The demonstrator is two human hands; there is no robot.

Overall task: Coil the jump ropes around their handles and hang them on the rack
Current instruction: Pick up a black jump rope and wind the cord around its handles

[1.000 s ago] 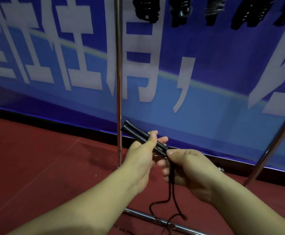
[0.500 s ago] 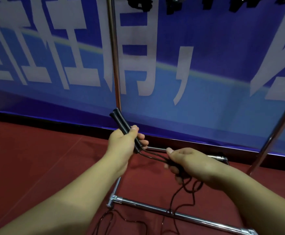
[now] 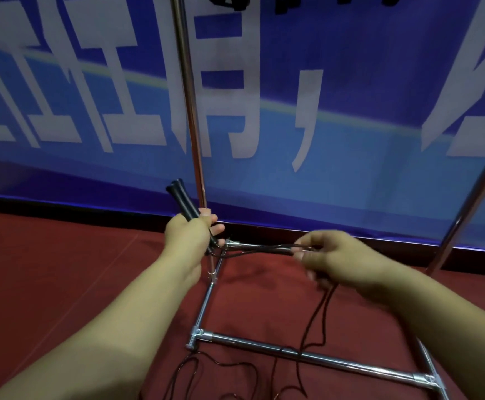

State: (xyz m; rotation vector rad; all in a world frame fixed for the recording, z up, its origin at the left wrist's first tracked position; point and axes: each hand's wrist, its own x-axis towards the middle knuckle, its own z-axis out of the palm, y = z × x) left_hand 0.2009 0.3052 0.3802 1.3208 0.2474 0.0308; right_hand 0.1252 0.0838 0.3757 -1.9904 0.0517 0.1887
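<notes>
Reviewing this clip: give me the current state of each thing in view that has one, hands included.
left hand: grips both handles together.
handles: side by side, tilted, no rope wound on them yet.
right hand: pinches the rope strands, pulled taut from the handles.
rope: uncoiled, slack trailing onto the floor.
rack: standing; dark coiled ropes hang at the top edge.
</notes>
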